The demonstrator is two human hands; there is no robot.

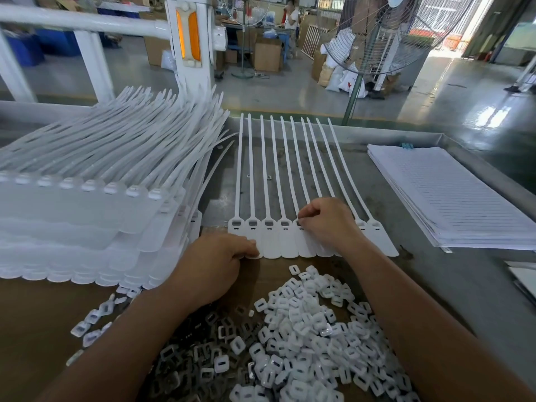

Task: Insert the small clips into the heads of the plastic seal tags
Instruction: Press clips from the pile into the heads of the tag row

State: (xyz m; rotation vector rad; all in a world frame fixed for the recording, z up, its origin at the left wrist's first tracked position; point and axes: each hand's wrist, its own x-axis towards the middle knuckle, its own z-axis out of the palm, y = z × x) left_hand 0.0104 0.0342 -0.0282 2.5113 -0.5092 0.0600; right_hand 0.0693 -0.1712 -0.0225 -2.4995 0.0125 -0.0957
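A joined row of white plastic seal tags [272, 242] lies flat on the metal table, straps pointing away from me. My left hand [214, 262] grips the near edge of the row at its left end. My right hand [327, 221] hovers over the tag heads near the middle, fingers curled with thumb and forefinger pinched at a head slot; what they pinch is too small to see. A heap of small white clips [313, 338] lies in front of me between my forearms.
A tall stack of white seal tag sheets [95, 204] fills the left side. A pile of lined white paper [452, 198] sits at the right. Beyond the table's far rim [377, 134] stand a white frame and a floor fan [377, 33].
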